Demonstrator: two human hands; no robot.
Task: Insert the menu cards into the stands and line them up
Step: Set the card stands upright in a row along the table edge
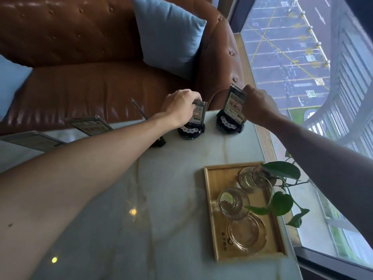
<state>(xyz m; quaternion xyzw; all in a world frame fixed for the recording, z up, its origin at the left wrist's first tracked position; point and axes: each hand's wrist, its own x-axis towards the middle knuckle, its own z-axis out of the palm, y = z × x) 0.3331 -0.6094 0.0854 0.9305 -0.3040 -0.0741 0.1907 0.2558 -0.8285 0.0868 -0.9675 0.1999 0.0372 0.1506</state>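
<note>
Two round black stands sit near the far edge of the pale table (165,199). My left hand (179,107) grips the top of a clear menu card (199,113) standing in the left stand (190,132). My right hand (256,106) holds the edge of a taller, tilted menu card (235,104) in the right stand (228,124). A third card (139,109) stands edge-on in a small dark stand (159,142), partly behind my left forearm. Two more clear cards lie near the table's far left edge, one (90,123) and another (32,139).
A wooden tray (212,209) on the right holds two upturned glasses (232,203) and a glass ashtray (247,233). A leafy plant (282,199) overhangs it. A brown leather sofa (80,87) with blue cushions (169,33) stands behind the table. A window (292,57) runs along the right.
</note>
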